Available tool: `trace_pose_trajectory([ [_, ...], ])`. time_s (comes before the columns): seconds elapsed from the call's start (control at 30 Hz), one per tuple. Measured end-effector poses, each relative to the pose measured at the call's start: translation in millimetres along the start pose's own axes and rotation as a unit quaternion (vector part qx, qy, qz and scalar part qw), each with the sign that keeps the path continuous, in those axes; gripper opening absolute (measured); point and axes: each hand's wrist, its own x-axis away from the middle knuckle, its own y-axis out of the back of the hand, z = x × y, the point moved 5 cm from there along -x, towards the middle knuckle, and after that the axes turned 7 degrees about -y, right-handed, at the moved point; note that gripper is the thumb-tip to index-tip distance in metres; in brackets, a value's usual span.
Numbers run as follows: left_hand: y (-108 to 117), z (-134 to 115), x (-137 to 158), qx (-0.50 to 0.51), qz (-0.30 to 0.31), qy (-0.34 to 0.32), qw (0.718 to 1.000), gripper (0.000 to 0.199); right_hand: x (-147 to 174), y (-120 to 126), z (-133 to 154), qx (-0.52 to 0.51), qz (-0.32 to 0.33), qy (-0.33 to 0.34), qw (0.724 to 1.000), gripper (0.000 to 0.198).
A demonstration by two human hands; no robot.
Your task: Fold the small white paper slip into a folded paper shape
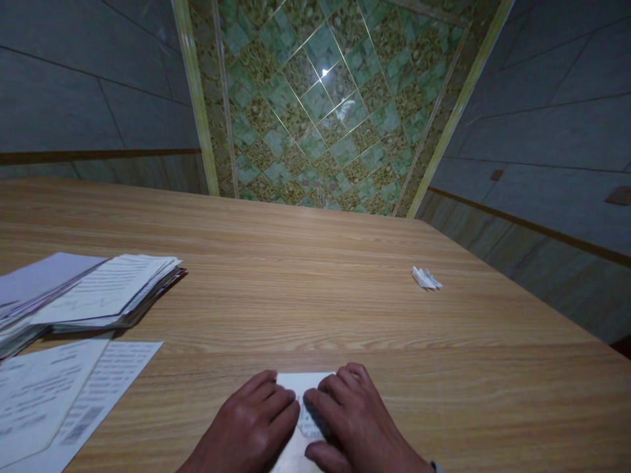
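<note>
A small white printed paper (304,383) lies flat on the wooden table (315,289) at the near edge, partly covered by both hands. My left hand (251,420) rests palm down on its left part, fingers pressing the sheet. My right hand (352,417) presses its right part, fingertips close to those of the left hand, thumb tucked under at the sheet's lower edge. Most of the paper is hidden under the hands.
A stack of printed sheets (98,292) lies at the left, with loose printed pages (59,394) in front of it. A small folded paper piece (426,278) sits at the right. Tiled walls stand beyond the table's far edge.
</note>
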Motion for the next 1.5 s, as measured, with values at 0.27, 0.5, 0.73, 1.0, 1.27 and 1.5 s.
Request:
trace_pose_trajectory([
  [0.27,4,2,-1,-0.011,-0.040,0.002,0.999,0.050,0,1,0,0.041,-0.062,0.045,0.996,0.007],
  [0.5,14,-9,2,-0.070,-0.011,-0.040,0.997,0.027,2,-2,-5,-0.001,-0.076,0.069,0.995,0.010],
  [0.73,3,-12,24,-0.138,0.008,-0.128,0.982,0.043,3,9,-14,-0.093,0.005,0.075,0.993,0.010],
  [1.0,-5,-20,29,-0.183,-0.005,-0.129,0.975,0.038,1,10,-32,-0.215,-0.031,0.028,0.976,0.002],
  [1.27,-14,-27,32,-0.201,0.002,-0.099,0.975,0.034,-15,-3,-30,-0.191,-0.084,-0.127,0.970,0.020],
  [1.5,-23,-31,36,-0.206,0.003,-0.088,0.975,0.039,-17,-10,-28,-0.163,-0.103,-0.157,0.969,0.022],
])
